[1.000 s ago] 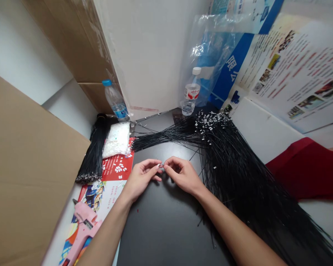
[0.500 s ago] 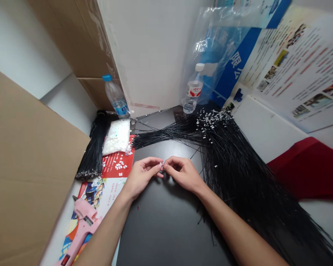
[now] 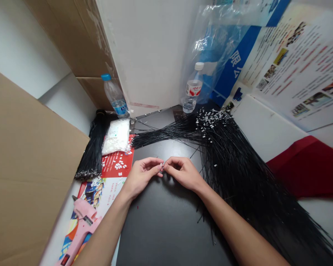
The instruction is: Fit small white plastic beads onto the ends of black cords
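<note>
The left hand [image 3: 141, 176] and right hand [image 3: 182, 173] are pinching, almost shut, a tiny white piece [image 3: 162, 166] above the black counter [image 3: 161, 236], near a big pile of black wires [image 3: 246, 184].

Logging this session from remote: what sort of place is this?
Probably a makeshift piecework bench: a large sheaf of thin black wires, a pink hot glue gun, and a bag of small white pieces.

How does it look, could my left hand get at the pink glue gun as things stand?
Probably yes. The left hand is near the pink glue gun, which lies on a printed sheet beside the left forearm. Nothing seems to block the way, though the fingers would first have to release the small white piece.
</note>
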Demonstrator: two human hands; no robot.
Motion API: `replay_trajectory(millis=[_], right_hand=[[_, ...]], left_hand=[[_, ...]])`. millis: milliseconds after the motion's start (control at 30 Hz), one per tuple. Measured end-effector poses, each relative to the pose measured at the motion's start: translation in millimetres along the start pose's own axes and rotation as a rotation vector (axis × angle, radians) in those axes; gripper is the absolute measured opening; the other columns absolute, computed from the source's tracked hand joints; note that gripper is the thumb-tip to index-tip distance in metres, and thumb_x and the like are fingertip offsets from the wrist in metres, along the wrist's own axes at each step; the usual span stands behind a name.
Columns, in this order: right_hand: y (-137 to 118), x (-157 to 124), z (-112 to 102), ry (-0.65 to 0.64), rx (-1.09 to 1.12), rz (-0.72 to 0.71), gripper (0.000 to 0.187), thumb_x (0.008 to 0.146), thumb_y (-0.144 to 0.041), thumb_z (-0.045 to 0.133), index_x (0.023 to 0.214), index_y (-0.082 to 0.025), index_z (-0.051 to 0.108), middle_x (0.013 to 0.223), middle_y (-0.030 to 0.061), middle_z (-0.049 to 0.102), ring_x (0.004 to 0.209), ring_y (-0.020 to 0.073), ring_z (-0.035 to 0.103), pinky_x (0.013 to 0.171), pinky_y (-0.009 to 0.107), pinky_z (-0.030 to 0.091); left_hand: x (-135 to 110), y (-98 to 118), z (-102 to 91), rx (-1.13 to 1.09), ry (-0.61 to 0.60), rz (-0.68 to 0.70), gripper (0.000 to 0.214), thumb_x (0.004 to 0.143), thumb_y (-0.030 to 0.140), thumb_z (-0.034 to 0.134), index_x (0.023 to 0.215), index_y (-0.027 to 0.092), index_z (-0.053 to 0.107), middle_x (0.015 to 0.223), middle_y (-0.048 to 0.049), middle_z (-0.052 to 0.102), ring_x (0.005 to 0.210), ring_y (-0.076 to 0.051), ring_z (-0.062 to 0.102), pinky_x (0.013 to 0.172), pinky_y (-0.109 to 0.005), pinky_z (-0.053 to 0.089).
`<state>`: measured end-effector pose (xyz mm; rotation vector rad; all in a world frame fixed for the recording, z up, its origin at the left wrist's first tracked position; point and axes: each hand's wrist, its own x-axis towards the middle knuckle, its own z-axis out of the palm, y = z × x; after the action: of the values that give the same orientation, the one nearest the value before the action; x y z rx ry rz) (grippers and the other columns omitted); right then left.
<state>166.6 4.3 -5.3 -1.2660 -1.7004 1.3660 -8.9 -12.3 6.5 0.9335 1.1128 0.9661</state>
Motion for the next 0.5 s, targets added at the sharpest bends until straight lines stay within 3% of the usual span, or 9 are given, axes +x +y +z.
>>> replay_trajectory(millis=[500], right_hand=[[0.7,1.4,-2.8,-0.046,0.011,0.043,0.025,0.078,-0.033,0.056,0.068,-0.014,0.069,0.063,0.0004,0.061,0.059,0.0094,0.046,0.058,0.022,0.035]], left_hand=[[-0.7,2.0,-2.1,0.110,-0.006,0.005,0.030,0.066,0.035,0.084,0.087,0.015,0.079,0.081,-0.0059,0.078,0.064,-0.014,0.067,0.067,-0.027,0.055]])
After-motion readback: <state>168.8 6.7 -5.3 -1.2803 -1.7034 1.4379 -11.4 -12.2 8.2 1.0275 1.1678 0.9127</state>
